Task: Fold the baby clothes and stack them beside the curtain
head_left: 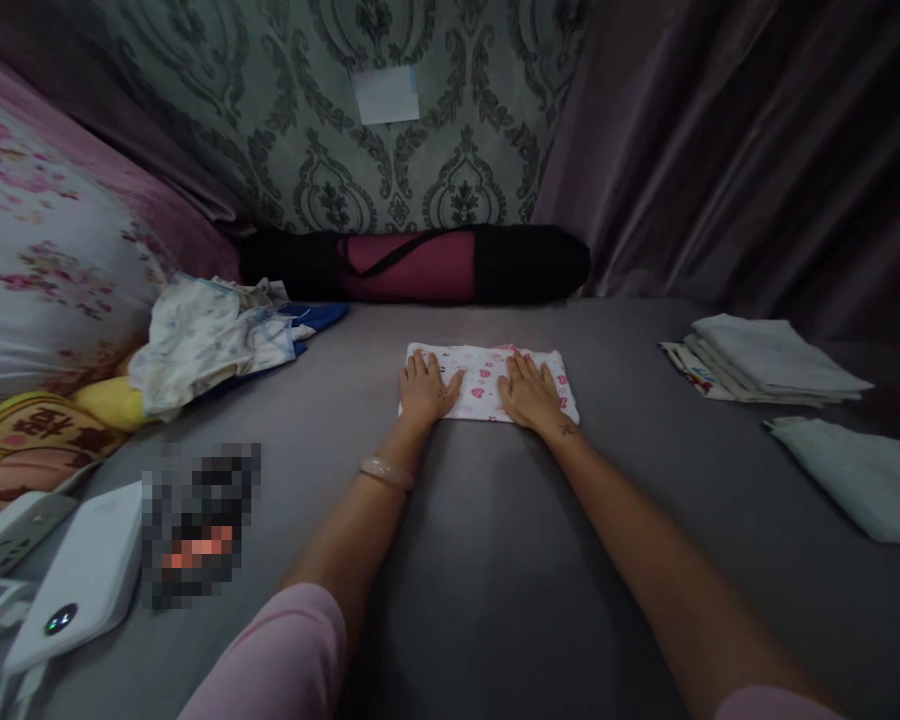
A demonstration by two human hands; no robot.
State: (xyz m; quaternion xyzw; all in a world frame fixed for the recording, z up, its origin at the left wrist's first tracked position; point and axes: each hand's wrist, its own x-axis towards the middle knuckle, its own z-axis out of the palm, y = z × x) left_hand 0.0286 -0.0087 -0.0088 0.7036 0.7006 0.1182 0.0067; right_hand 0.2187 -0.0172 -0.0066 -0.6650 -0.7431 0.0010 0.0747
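A white cloth with pink and red prints (482,385) lies folded into a flat rectangle on the grey bed surface (495,540). My left hand (424,388) rests palm down on its left part, fingers spread and pointing away from me. On the right part my right hand (529,393) presses flat in the same way, thumb apart from the fingers. Both hands touch the cloth, and neither is closed round it. Between them the printed pattern shows; the cloth beneath the palms is hidden.
Folded cloths (780,360) are stacked at the right, with a pale green folded cloth (862,475) nearer me. Crumpled clothes (217,335) lie at the left. A power bank (82,570) and power strip (19,535) sit near left. A black and maroon long bag (412,265) lies along the wall.
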